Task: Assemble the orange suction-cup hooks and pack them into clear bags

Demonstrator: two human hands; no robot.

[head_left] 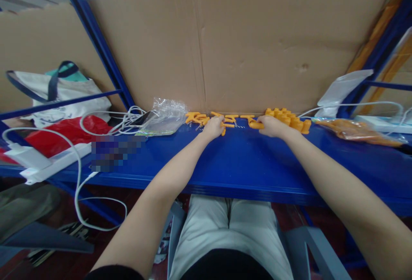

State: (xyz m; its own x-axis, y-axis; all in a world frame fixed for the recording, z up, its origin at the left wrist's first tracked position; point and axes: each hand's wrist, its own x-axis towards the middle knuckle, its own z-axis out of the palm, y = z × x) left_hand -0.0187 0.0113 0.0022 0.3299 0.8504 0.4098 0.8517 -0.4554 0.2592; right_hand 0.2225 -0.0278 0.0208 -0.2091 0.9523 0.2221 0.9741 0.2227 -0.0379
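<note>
At the back of the blue table, my left hand [213, 129] has its fingers bent over orange plastic parts; what they hold, if anything, is hidden. Loose orange plastic parts [193, 117] and small metal springs [238, 126] lie around it. Farther right, my right hand [269, 126] is closed on an orange plastic piece [255, 124] that sticks out to the left of the fingers. Just behind and right of that hand stands a cluster of orange plastic pieces [286, 117], packed close together.
A clear plastic bag [167, 117] and white cables [128, 119] lie left on the table [244, 164]. Beyond them are a power strip [54, 164], red bag [71, 133] and cloth bag [64, 95]. A bag of orange parts [360, 130] lies right. Cardboard [244, 44] walls the back.
</note>
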